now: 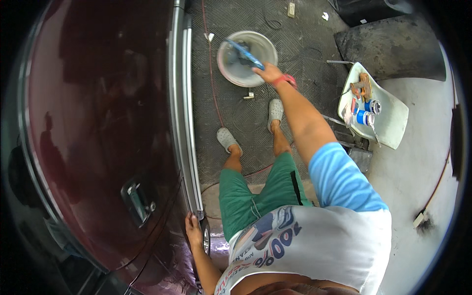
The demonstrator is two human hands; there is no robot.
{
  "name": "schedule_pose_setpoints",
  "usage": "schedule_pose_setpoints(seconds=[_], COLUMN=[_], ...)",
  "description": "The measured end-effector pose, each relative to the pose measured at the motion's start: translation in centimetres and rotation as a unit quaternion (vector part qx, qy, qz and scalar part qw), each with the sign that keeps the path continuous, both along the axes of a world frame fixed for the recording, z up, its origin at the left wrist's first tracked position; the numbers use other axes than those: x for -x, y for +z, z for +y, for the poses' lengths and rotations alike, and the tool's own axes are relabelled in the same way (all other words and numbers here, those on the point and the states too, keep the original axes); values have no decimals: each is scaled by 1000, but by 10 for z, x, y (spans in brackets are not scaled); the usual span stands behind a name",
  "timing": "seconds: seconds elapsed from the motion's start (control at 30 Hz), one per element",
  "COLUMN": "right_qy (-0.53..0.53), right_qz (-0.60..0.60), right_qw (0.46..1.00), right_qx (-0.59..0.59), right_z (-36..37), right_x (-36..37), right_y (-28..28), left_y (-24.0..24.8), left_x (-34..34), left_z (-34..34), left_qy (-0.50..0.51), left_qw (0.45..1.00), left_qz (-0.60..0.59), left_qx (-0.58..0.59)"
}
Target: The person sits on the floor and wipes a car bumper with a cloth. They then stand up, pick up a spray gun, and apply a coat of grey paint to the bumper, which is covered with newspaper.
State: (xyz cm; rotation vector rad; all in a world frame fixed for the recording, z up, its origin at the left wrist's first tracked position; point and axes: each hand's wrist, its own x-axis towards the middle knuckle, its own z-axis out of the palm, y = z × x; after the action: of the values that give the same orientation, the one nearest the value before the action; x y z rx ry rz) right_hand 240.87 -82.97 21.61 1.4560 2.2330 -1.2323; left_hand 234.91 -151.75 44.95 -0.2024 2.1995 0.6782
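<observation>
Fingers of the right hand are closed on the near end of a long blue strip (motion-blurred, can't tell if cloth, film or tool). Strip slants across the mouth of a pale round bucket; can't tell if it touches rim or contents.

Left hand is at the lower end of the bright metal trim on a dark red vehicle panel; fingers against the edge, can't tell if they grip or just rest.

Risks, my read: strip is held by one end only, so a wet or loose grip could drop it in. Right arm is far out, so a lean or lost footing could tip the bucket. Red hose runs down to the left clog: snag or trip if that foot shifts.

Containers: bucket has what looks like cloudy grey liquid plus a dark lump, nature unclear. Pale chair on the right carries two blue-banded cans (contents not visible) and an orange-brown tool.
</observation>
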Motion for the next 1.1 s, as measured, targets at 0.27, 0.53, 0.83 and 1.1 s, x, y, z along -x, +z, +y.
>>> schedule_pose_setpoints(seconds=[0.27, 0.53, 0.83, 1.1], right_qy=[75, -261, -573, -728], right_qz=[-14, 224, -241, -57], right_qw=[996, 917, 756, 679], right_qx=[42, -202, -203, 77], right_z=[46, 121, 262, 283], right_x=[78, -73, -490, -533], right_y=[-106, -38, -96, -135], left_y=[24, -3, 2, 10], left_x=[-165, -153, -111, -130], left_z=[18, 161, 369, 355], left_qy=[227, -37, -186, -194], left_qw=[936, 981, 977, 970], left_qz=[-234, -155, -81, -73], left_qx=[133, 114, 62, 128])
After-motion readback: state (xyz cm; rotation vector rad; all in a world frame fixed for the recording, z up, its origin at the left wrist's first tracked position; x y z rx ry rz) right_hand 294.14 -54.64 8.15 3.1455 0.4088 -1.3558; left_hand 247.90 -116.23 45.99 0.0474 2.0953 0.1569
